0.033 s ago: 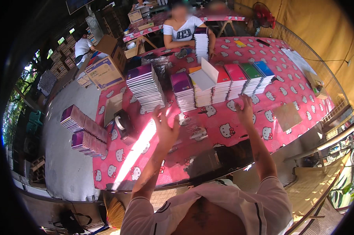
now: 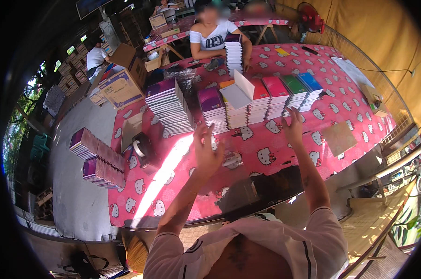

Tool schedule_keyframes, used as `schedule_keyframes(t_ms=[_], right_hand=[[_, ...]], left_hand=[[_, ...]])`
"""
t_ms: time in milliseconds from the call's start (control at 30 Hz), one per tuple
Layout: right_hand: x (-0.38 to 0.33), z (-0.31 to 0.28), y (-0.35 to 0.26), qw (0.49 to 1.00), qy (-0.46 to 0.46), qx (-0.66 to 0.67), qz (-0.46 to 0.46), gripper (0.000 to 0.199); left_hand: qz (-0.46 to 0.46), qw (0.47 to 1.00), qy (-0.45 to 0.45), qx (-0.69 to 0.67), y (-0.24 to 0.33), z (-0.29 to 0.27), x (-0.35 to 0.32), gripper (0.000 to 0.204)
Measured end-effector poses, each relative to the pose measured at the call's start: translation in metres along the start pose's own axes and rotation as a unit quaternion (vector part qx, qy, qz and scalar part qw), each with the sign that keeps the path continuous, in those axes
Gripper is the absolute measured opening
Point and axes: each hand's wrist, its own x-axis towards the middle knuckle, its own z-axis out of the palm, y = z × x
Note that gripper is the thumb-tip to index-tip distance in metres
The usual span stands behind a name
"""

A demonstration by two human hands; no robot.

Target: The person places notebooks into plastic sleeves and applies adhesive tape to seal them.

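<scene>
My left hand [image 2: 207, 151] is held over the table just in front of a stack of purple spiral notebooks [image 2: 212, 109], fingers apart and nothing in it. My right hand [image 2: 293, 128], also spread and empty, is close to the front of the green notebook stack [image 2: 294, 90]. Between them stand a red stack [image 2: 259, 104], a pink stack [image 2: 277, 95] and an orange-topped stack [image 2: 237, 116], with a notebook cover [image 2: 239, 93] folded open on top. At the right end is a blue stack [image 2: 309, 88]. A taller purple stack [image 2: 171, 109] rises left of my left hand.
A tape dispenser [image 2: 143, 151] and notebook piles [image 2: 98, 156] lie at the table's left. An open carton [image 2: 122, 86] stands behind them. Across the pink patterned table [image 2: 266, 156] a person [image 2: 215, 39] sits behind another notebook stack [image 2: 233, 56]. A brown card [image 2: 339, 138] lies at right.
My left hand has shifted slightly right, to the front of the shorter purple stack. The right hand stays near the green stack; the whole view has moved a little.
</scene>
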Motion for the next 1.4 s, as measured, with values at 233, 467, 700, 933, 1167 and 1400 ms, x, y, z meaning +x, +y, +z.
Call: schedule_keyframes(t_ms=[233, 467, 700, 933, 1167, 1400], right_hand=[[0.13, -0.062, 0.162, 0.951, 0.006, -0.296, -0.09, 0.06], [0.068, -0.116, 0.132, 0.977, 0.002, -0.074, -0.199, 0.028], [-0.103, -0.102, 0.155, 0.965, -0.227, 0.123, -0.036, 0.027], [0.073, -0.059, 0.074, 0.967, -0.111, 0.171, -0.154, 0.039], [0.102, 0.033, 0.031, 0.955, -0.134, -0.027, -0.264, 0.057], [0.095, -0.003, 0.025, 0.962, -0.083, 0.143, -0.218, 0.035]], left_hand=[[0.206, 0.967, -0.149, 0.016, 0.121, 0.248, 0.093, 0.057], [0.15, 0.947, -0.209, 0.19, 0.067, 0.345, 0.134, 0.037], [0.181, 0.963, -0.189, 0.061, 0.149, 0.265, 0.036, 0.036], [0.061, 0.949, -0.298, 0.089, 0.14, 0.233, -0.062, 0.054], [-0.017, 0.904, -0.061, 0.423, 0.043, 0.181, 0.098, 0.064], [-0.007, 0.897, -0.099, 0.43, -0.024, 0.152, 0.044, 0.043]])
